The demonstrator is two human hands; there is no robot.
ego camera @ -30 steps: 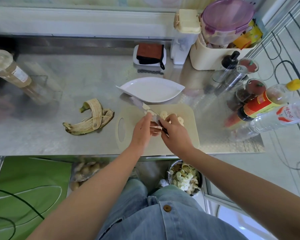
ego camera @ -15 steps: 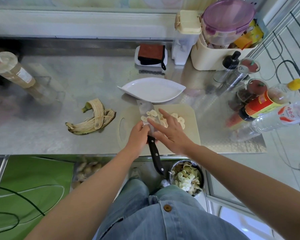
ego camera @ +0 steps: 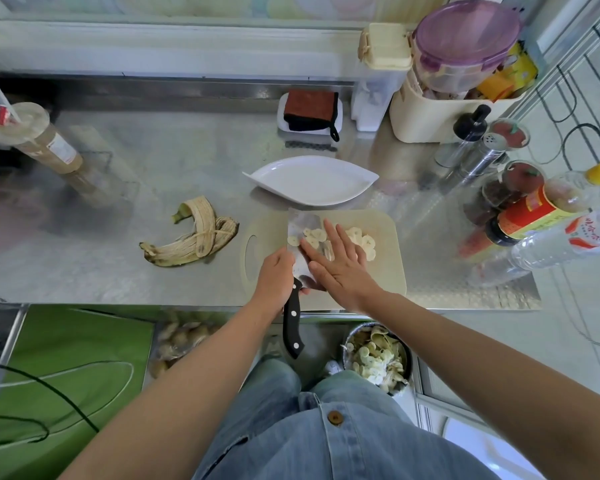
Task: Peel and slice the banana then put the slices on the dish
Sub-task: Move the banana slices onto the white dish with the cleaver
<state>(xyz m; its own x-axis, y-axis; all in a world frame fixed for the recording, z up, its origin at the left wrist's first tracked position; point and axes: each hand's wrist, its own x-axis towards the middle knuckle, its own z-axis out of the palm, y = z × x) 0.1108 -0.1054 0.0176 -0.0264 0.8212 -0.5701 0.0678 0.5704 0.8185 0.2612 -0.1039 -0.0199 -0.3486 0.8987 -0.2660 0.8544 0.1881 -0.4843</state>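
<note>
Left hand (ego camera: 276,275): fingers curled round the knife (ego camera: 292,320) where black handle meets blade; grip set far forward, presumably for steadying a blade used here as a scoop rather than a cutter.
Knife: blade laid flat on the cutting board (ego camera: 387,271), broad side up, pointing away from the left hand; handle end jutting back past the bench (ego camera: 153,161) edge toward the body.
Right hand (ego camera: 340,265): open, fingers straight, palm down across blade and slices; flat posture suited to sweeping or pinning slices, not to pinching them.
Banana slices (ego camera: 364,241): several on the flat of the blade just ahead of the left hand, partly under the right hand; the rest in a loose overlapping row on the board, beyond and to the right of the right hand.
Dish (ego camera: 309,181): white, leaf-shaped, empty, on the bench just beyond the board, ahead of both hands; near placement keeping any carry short.
Peel (ego camera: 194,237): splayed open on the bench, well to the left of the left hand, clear of the working area.
Stage (judged): peeling and slicing apparently done; loading of the blade for transfer in hand; no slice yet on the dish.
Risk (judged): soft slices liable to slide off a tilted blade; level lift called for.
</note>
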